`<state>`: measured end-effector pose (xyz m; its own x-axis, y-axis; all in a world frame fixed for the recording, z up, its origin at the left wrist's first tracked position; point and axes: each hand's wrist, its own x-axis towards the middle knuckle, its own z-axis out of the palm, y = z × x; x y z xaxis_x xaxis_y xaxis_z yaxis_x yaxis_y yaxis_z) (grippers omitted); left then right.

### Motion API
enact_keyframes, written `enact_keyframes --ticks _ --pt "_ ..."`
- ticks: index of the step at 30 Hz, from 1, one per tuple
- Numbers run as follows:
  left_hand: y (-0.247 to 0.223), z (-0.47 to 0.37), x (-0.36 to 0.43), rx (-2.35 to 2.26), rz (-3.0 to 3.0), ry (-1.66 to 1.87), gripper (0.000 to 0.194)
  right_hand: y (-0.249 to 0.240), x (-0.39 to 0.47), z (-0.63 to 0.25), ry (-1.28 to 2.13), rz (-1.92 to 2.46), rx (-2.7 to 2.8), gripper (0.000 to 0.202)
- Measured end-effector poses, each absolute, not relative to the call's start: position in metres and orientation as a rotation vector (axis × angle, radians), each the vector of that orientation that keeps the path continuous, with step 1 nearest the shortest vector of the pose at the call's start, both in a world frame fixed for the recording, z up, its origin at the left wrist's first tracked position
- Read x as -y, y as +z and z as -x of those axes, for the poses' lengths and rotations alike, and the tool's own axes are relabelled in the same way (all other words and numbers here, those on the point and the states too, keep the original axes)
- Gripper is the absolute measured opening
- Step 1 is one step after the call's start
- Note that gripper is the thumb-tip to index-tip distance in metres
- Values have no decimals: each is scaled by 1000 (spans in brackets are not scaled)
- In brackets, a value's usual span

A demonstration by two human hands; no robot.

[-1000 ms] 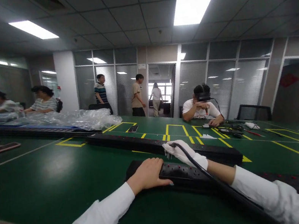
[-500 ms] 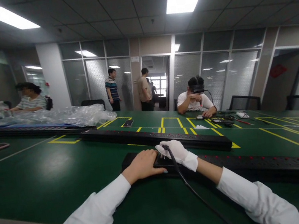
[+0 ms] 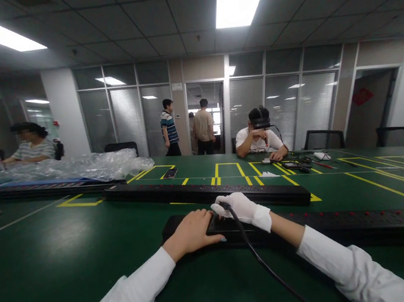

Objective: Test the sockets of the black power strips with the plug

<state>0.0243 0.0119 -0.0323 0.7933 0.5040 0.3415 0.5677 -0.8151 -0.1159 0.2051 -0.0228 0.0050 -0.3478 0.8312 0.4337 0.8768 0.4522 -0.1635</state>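
Observation:
A long black power strip (image 3: 355,220) with red dots along its top lies across the table in front of me. My bare left hand (image 3: 190,234) grips its near-left end, fingers over the top and thumb along the near side. In a white glove, my right hand (image 3: 243,210) pinches the black plug of a power cord (image 3: 262,260) against the strip's top, just right of my left fingers. Metal prongs seem to show under the plug; whether they sit in a socket I cannot tell. From there the cord hangs toward me, over the table's front.
A second black strip (image 3: 209,191) lies just beyond. Clear plastic wrap (image 3: 98,165) covers items at the left. Yellow tape (image 3: 227,163) marks the green table (image 3: 70,268). Across it sits a person (image 3: 258,136) near cables (image 3: 298,164). Two people stand by the doorway.
My view has shifted slightly, so the room appears lower and a little to the left. Both hands keep their holds on strip and plug. The person in the striped shirt has moved right, toward the doorway.

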Motion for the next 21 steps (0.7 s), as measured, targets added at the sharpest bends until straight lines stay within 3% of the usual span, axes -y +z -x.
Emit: enact_keyframes --ticks 21 --pt "-30 -25 -11 877 2893 -444 58 10 47 -198 -613 1494 2428 47"
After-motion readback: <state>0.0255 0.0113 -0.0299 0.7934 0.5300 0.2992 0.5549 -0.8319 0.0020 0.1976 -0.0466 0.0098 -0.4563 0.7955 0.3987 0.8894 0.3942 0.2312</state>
